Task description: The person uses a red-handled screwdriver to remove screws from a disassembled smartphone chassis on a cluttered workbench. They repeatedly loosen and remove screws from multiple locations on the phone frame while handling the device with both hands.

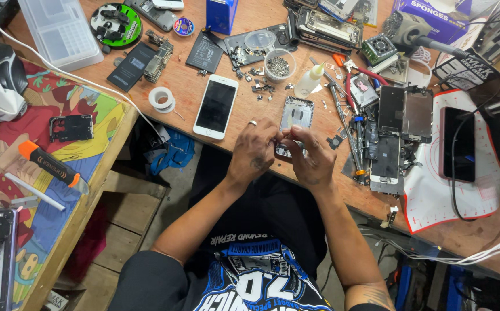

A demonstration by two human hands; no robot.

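Working at the near edge of a cluttered wooden bench (192, 86), both hands meet over an opened silver phone housing (295, 115), which lies flat with its bare inside facing up. The left hand (254, 152), a ring on one finger, and the right hand (313, 158) have their fingertips pinched together above the lower end of that housing, closed on something too small to make out; the hands cover the housing's near end. Just left of the housing lies a white phone (216, 106) with a dark screen, face up, and further left a roll of white tape (161, 98). Just beyond the housing stand a small clear cup of screws (279, 64) and a squeeze bottle (309, 82) tipped on its side, with loose screws and small parts scattered between them. To the right of the housing lie screwdrivers (350, 135) and several stripped phone boards (402, 115).
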